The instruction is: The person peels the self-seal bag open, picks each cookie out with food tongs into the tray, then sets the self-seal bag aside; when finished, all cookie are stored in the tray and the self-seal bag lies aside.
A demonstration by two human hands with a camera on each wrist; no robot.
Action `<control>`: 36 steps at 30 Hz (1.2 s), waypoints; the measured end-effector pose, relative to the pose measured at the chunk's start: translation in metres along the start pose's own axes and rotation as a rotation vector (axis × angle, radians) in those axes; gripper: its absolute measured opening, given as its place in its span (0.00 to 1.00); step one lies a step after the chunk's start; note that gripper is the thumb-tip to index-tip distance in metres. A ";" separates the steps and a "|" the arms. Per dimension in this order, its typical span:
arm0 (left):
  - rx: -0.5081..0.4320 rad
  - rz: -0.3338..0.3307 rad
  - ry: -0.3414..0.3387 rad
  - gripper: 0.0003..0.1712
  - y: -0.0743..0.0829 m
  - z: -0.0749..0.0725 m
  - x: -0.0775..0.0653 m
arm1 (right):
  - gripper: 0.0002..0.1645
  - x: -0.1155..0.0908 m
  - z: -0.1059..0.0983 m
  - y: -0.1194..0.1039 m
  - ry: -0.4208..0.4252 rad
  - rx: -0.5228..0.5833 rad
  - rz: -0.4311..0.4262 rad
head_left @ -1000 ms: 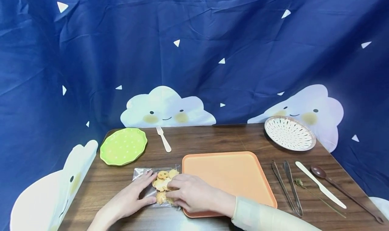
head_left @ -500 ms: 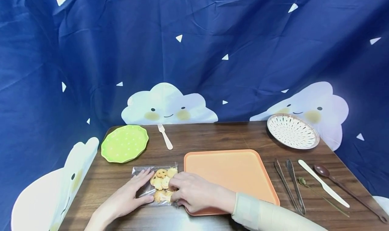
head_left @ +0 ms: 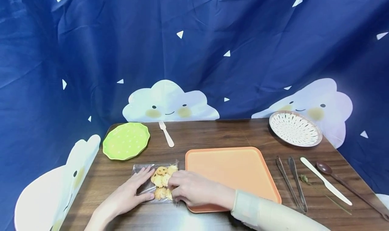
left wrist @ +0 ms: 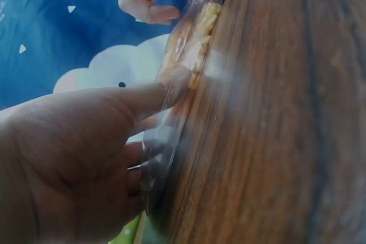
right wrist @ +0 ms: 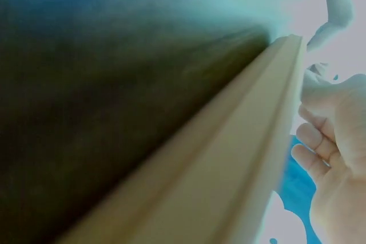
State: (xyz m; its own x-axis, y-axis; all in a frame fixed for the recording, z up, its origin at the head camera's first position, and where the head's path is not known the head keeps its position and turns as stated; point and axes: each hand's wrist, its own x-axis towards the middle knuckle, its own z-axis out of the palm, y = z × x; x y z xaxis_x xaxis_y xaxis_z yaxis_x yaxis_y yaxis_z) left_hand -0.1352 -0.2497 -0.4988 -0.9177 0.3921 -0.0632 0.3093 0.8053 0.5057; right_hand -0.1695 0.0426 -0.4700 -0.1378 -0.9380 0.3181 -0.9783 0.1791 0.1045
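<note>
A clear plastic bag of cookies [head_left: 160,182] lies flat on the table, left of the orange tray [head_left: 228,177]. My left hand [head_left: 126,194] rests on the bag's left part with its fingers extended; in the left wrist view the thumb of that left hand [left wrist: 74,152] presses the film beside the cookies [left wrist: 203,38]. At the bag's right end, my right hand [head_left: 194,187] has its fingers bent and pinches the film, its wrist crossing the tray's front left. The right wrist view shows the curled fingers of my right hand [right wrist: 340,147] above the tray's edge [right wrist: 229,147]; the fingertips are partly hidden.
A green plate [head_left: 126,141] and a fork [head_left: 166,134] lie at the back left of the table. To the right are a white patterned plate [head_left: 295,128], tongs [head_left: 291,183], a pale knife [head_left: 326,182], a dried flower stem [head_left: 305,179] and a dark brown spoon [head_left: 349,188].
The head view has shifted slightly, moving the scene a little. The fingers of my right hand have drawn closer together at the bag's right end. My left hand stays on the bag.
</note>
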 end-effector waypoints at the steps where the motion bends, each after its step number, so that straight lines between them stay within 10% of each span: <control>1: 0.001 0.004 0.003 0.49 -0.001 0.000 0.000 | 0.06 0.000 -0.001 0.000 0.005 0.009 0.003; 29: -0.037 -0.036 -0.031 0.50 -0.004 -0.007 -0.003 | 0.07 -0.014 -0.013 0.011 -0.017 0.154 0.112; 36: -0.032 -0.034 -0.035 0.50 -0.003 -0.006 -0.004 | 0.12 -0.003 -0.017 0.019 -0.023 0.081 0.277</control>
State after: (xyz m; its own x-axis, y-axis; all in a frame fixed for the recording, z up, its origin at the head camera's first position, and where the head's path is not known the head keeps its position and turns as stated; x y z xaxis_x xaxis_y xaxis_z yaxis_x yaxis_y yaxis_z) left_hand -0.1344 -0.2566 -0.4949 -0.9181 0.3805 -0.1111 0.2691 0.8042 0.5299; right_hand -0.1848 0.0536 -0.4525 -0.4044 -0.8631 0.3024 -0.9118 0.4064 -0.0595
